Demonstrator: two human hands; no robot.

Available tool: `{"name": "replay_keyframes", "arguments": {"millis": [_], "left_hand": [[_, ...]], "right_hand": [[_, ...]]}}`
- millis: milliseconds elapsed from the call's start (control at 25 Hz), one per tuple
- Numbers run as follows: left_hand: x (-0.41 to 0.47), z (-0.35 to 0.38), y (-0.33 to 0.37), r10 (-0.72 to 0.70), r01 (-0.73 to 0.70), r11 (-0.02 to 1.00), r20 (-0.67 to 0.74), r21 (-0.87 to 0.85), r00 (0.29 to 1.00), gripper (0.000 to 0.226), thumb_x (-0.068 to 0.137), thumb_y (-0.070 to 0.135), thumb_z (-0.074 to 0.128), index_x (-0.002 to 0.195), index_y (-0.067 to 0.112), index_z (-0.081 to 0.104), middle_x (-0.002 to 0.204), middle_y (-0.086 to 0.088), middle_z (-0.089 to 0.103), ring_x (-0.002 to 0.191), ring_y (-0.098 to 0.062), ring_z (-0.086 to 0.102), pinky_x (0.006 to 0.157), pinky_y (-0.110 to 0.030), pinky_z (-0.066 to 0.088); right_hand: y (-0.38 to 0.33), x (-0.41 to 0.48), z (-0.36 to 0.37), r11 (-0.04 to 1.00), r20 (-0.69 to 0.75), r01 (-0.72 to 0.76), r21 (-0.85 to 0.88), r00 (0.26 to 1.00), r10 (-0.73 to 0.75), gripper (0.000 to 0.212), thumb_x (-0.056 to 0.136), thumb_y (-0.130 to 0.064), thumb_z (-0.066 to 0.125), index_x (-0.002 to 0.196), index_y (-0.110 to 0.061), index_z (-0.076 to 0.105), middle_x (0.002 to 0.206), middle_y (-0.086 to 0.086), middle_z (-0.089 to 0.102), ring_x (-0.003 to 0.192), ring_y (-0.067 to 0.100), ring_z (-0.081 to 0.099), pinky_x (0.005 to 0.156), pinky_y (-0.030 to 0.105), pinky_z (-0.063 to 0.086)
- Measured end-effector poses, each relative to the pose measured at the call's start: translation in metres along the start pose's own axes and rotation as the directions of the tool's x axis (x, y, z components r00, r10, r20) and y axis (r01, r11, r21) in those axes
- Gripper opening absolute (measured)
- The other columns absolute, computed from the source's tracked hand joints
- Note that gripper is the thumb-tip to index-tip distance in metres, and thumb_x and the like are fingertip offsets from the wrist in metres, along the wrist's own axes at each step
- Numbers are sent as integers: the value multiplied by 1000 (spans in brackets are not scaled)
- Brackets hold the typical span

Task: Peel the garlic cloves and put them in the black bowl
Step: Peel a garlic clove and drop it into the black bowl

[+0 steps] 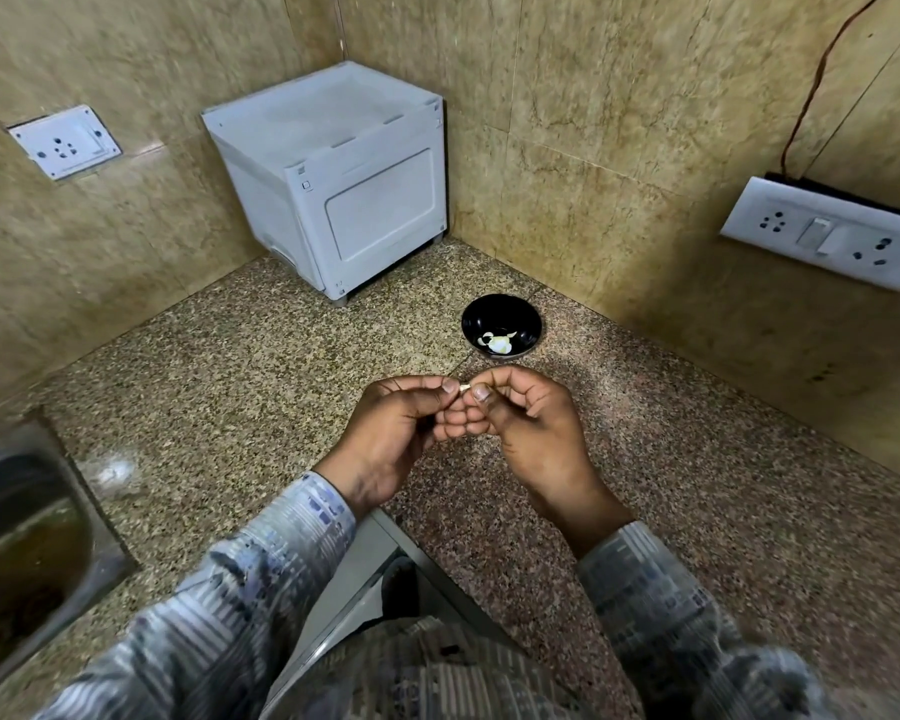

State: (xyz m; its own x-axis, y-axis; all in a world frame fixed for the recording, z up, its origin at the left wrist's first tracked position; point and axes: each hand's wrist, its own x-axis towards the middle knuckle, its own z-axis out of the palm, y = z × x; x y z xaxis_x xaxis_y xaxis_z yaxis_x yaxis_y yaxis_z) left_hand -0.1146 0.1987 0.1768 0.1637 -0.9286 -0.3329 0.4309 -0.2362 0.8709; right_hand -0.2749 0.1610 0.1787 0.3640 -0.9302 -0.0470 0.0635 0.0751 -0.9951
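Pinching with both hands: gripping one small pale garlic clove (466, 388) at one end between thumb and forefinger of the left hand (401, 433) and at the other end between thumb and forefinger of the right hand (533, 423), curling the other fingers in beneath until the two sets are touching, and holding the clove up above the speckled granite counter (281, 356). Wearing striped grey-blue sleeves (292, 532) down to both wrists. Looking just past the fingertips at the black bowl (489, 311), sitting upright on the counter near the right-hand wall and holding a few pale garlic pieces (500, 343) bunched at its near side; not managing to tell whether all are peeled. Looking farther back at a white boxy appliance (344, 174) tucked into the corner on short feet, bearing a tiny mark at the upper left of its front panel, too small for reading. Seeing a white socket plate (66, 142) on the left wall, and a wider white plate (827, 233) on the right wall carrying two sockets and a switch, with a dark cable (827, 80) climbing from behind it. Catching a steel sink (22, 537) at the lower left, set into the counter and blurred.
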Motion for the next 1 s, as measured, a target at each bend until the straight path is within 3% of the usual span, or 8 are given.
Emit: {"name": "replay_keyframes", "arguments": {"millis": [240,520,760,880,1000], "left_hand": [[4,4,-8,244,-231,913,5,335,970,9,97,5,66,97,5,74,91,-18,76,84,-36,73,84,-49,61],[9,2,-14,331,-303,778,50,551,942,7,94,13,72,93,18,78,83,-6,78,80,-29,76,80,-52,63],[3,5,-14,234,-227,912,19,343,972,11,94,2,68,100,-4,75,89,-20,77,85,-37,76,81,-43,62],[8,-1,-14,72,-66,989,-35,135,997,15,90,1,70,102,-8,73,97,-27,75,90,-39,74,87,-44,60],[14,-6,-16,-74,74,997,-46,-3,996,17,88,5,72,102,-6,72,99,-27,74,88,-32,73,89,-44,60]], "right_hand": [[-10,3,-8,956,-30,-205,212,976,216,12,94,6,65,105,3,69,93,24,76,85,35,77,81,36,64],[-5,11,-13,936,-43,-296,190,950,310,10,92,7,67,100,2,70,93,24,76,81,28,75,80,36,64],[-1,14,-6,956,-48,-258,139,963,267,13,94,8,63,92,-4,69,77,17,74,65,22,72,63,27,62],[6,15,-8,936,-35,-262,237,960,278,13,94,8,62,93,-4,69,78,11,71,68,17,67,66,28,61],[15,18,-11,877,27,-321,358,942,334,15,96,7,59,94,-5,68,83,10,68,74,15,65,68,25,60]]}}
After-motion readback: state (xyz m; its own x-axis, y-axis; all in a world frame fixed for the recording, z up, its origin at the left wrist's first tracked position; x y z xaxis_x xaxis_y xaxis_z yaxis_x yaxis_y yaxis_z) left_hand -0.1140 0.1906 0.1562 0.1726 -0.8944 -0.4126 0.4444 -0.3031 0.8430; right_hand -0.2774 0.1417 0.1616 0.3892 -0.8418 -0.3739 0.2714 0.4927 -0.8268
